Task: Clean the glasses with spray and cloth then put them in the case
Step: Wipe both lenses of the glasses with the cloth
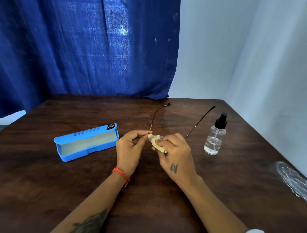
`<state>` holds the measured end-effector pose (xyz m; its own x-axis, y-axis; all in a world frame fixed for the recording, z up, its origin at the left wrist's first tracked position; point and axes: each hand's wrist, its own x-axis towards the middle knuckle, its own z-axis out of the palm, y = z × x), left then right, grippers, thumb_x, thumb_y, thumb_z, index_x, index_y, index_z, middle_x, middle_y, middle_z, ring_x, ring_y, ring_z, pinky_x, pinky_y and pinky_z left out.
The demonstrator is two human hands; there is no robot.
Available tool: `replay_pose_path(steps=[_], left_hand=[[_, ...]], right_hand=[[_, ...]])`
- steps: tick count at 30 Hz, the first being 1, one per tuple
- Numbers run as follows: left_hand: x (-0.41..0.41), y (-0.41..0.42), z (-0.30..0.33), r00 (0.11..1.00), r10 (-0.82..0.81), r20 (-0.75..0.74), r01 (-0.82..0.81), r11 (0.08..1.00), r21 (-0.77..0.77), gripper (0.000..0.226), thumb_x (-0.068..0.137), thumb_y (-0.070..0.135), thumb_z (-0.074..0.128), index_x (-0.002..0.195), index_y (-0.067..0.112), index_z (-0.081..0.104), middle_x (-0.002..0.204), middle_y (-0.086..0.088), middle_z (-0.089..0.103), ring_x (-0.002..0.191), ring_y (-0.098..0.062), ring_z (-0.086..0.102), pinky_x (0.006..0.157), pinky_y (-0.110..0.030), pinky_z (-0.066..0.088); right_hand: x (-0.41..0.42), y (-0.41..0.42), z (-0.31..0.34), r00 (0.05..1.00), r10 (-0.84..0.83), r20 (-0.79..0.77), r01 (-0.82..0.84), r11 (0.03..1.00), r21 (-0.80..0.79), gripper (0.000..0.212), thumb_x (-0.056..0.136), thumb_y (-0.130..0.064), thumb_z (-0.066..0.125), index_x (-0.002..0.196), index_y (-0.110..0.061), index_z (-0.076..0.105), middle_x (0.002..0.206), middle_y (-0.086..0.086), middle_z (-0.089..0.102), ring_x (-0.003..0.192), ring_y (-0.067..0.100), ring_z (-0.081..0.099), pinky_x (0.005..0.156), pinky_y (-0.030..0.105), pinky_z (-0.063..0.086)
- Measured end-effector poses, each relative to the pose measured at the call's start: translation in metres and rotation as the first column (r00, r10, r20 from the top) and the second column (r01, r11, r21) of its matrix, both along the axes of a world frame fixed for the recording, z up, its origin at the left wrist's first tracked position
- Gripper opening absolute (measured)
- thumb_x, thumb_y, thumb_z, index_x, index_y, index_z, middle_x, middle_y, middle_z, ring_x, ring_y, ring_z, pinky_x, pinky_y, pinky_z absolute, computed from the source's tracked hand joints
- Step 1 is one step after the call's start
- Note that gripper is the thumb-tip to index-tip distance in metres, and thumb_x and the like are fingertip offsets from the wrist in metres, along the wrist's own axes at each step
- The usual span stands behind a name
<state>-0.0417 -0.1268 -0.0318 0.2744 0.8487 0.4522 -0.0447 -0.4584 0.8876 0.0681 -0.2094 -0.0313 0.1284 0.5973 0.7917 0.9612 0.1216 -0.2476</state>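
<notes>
Thin brown-framed glasses [155,116] are held above the middle of the dark wooden table [40,182], both temple arms unfolded and pointing away from me. My left hand [130,148] pinches the frame at its left hinge. My right hand [175,152] presses a small yellow cloth [157,143] against a lens; the lenses are mostly hidden behind my fingers and the cloth. A blue glasses case [86,143] lies open to the left of my hands, pale lining showing. A clear spray bottle [215,136] with a black nozzle stands upright to the right.
A blue curtain [82,42] hangs behind the table's far edge, and a pale wall [274,68] borders the right side. A whitish scuffed patch [294,180] marks the table's right edge.
</notes>
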Motion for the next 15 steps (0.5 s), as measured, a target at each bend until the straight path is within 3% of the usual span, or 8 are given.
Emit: replay_pose_path(steps=[6,11,15], left_hand=[[-0.0017,0.0,-0.0007,0.993,0.053,-0.103,-0.036,0.987,0.159,0.017,0.08,0.005,0.065,0.092,0.018,0.068,0.088,0.001,0.069,0.085,-0.01,0.066,0.077,-0.019,0.053],[-0.0021,-0.0019,-0.0015,0.995,0.049,-0.087,-0.038,0.991,0.13,0.02,0.08,0.005,0.066,0.09,0.022,0.067,0.088,0.0,0.07,0.083,-0.008,0.066,0.073,-0.014,0.052],[-0.0004,-0.0038,-0.0009,0.998,0.026,-0.063,-0.02,0.995,0.094,0.019,0.08,0.005,0.066,0.09,0.021,0.067,0.088,-0.002,0.071,0.083,-0.013,0.068,0.075,-0.023,0.055]], right_hand=[[-0.0073,-0.0001,0.0009,0.974,-0.156,0.166,0.172,0.981,-0.086,0.024,0.083,-0.023,0.06,0.094,-0.004,0.07,0.089,0.011,0.067,0.078,0.026,0.058,0.069,0.037,0.053],[-0.0073,0.0033,-0.0003,0.995,-0.08,0.067,0.087,0.99,-0.109,0.023,0.079,-0.015,0.071,0.099,-0.004,0.07,0.091,0.009,0.067,0.082,0.025,0.058,0.07,0.034,0.052],[-0.0019,0.003,-0.0005,1.0,0.0,0.011,0.001,0.999,-0.052,0.017,0.076,-0.01,0.074,0.093,-0.008,0.073,0.087,0.004,0.069,0.079,0.02,0.059,0.071,0.026,0.047]])
